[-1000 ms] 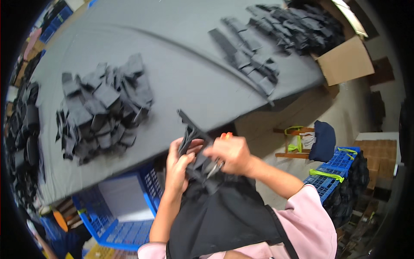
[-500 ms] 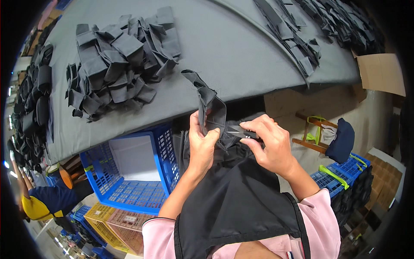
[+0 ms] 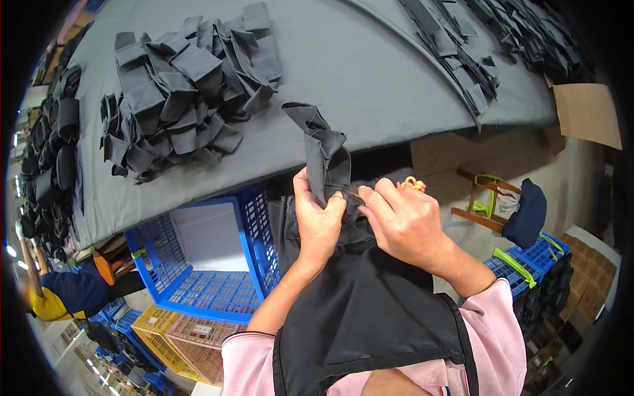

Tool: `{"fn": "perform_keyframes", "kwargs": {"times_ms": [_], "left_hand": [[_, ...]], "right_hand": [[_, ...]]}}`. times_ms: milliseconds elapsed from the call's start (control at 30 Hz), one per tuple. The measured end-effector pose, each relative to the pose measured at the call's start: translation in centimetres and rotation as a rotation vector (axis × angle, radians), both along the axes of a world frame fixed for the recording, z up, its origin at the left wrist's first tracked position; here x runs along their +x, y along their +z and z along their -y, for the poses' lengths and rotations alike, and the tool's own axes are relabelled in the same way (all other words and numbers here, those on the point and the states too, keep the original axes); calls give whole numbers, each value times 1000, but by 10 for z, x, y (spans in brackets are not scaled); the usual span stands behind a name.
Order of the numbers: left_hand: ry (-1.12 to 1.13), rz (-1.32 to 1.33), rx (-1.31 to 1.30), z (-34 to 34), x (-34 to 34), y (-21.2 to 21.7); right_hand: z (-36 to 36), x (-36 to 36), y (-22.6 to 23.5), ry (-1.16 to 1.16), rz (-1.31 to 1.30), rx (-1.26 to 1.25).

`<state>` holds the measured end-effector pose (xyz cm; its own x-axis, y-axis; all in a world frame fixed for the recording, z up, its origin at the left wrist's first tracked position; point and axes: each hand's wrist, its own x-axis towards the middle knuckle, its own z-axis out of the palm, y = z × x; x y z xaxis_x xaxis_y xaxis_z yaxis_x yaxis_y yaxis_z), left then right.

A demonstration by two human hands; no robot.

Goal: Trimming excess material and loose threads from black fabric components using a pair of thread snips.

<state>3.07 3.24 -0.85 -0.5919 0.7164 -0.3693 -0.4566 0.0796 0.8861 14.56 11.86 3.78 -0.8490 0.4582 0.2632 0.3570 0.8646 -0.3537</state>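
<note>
My left hand (image 3: 318,224) is closed around the lower end of a folded dark grey fabric piece (image 3: 323,152), with the thumb on its near side. The piece stands up at a tilt, its upper end reaching over the table edge. My right hand (image 3: 406,221) is closed on small thread snips (image 3: 354,196), whose tip touches or nearly touches the fabric by my left thumb. Most of the snips is hidden by my fingers. An orange looped bit (image 3: 414,184) shows just behind the right knuckles; I cannot tell whether it belongs to the snips.
A heap of similar fabric pieces (image 3: 178,92) lies on the grey-covered table (image 3: 370,72), with more stacks (image 3: 456,53) at the far right. Below the edge stands a blue plastic crate (image 3: 218,290). A wooden stool (image 3: 479,221) is at right. At far left a person (image 3: 72,290) bends over.
My right hand has turned and moved slightly left, bringing the snips in against the fabric. The orange bit has come into sight. My left hand still grips the piece, a little further right.
</note>
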Motion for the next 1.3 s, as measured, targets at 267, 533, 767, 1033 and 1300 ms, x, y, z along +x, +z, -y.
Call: {"fn": "perform_keyframes", "kwargs": {"times_ms": [267, 533, 767, 1033, 1300], "left_hand": [[1, 17, -14, 0, 2, -2], [-48, -65, 45, 1, -4, -5], [-192, 407, 108, 4, -25, -6], [-172, 294, 111, 8, -38, -4], [-96, 600, 313, 10, -46, -16]], "right_hand": [[4, 1, -1, -30, 17, -10], [0, 1, -15, -175, -205, -460], [-4, -17, -13, -168, -599, -910], [32, -9, -36, -220, -477, -1055], [35, 9, -23, -109, -316, -514]]}}
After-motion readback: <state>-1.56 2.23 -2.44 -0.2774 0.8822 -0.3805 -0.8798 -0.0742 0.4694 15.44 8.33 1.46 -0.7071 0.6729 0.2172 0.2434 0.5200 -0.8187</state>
